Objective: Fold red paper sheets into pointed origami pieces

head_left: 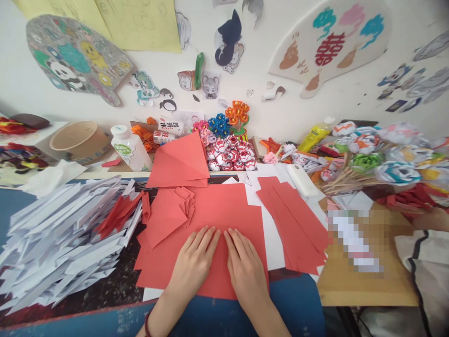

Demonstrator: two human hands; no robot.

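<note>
My left hand (197,255) and my right hand (243,257) lie palm down on a large sheet of red paper (224,206). Their fingers are stretched out, with the index fingertips close to each other. Whatever may be under the fingertips is hidden. Beyond my left hand lie folded red paper pieces (185,203) on a red square with a pointed corner. Farther back, a stack of red paper squares (180,161) leans at an angle. To the right of my right hand, long red paper strips (293,224) overlap on white sheets.
Folded white paper strips (63,238) pile up at the left, with red ones (119,215) on top. A white bottle (129,150), red-and-white paper flowers (231,154) and a white case (302,180) stand or lie along the back. Paper flowers on sticks (368,159) fill the right.
</note>
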